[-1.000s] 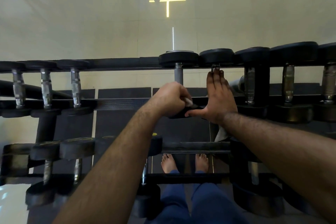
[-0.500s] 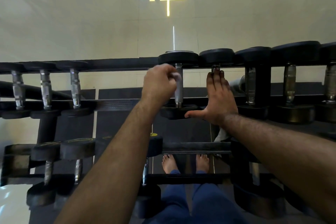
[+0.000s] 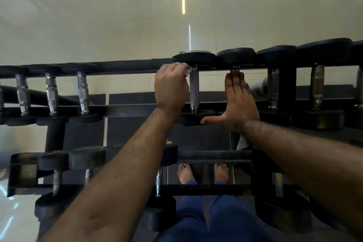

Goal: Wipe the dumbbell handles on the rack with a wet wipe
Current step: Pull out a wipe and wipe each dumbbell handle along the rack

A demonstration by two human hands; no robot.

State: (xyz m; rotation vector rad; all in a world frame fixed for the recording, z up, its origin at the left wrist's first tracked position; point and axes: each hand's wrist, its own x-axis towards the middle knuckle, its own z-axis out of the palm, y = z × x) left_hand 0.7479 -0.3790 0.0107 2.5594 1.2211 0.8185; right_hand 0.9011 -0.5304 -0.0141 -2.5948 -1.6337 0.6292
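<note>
A black dumbbell rack (image 3: 125, 108) runs across the view with dumbbells on its top tier. My left hand (image 3: 171, 86) is closed around a white wet wipe (image 3: 187, 72) and presses it against the far end of a steel dumbbell handle (image 3: 194, 90) at the middle of the tier. My right hand (image 3: 236, 102) lies flat with fingers straight over the neighbouring dumbbell to the right, its thumb stretched left onto the near black head (image 3: 193, 119) of the middle dumbbell. The handle under my right hand is hidden.
Three small dumbbells (image 3: 51, 92) sit at the left of the top tier and several larger ones (image 3: 318, 88) at the right. A lower tier (image 3: 214, 156) holds more dumbbells. My bare feet (image 3: 203, 173) stand behind the rack's base.
My left hand has slid the wipe along the middle handle from its near end up to its far end. My right hand has stayed in place.
</note>
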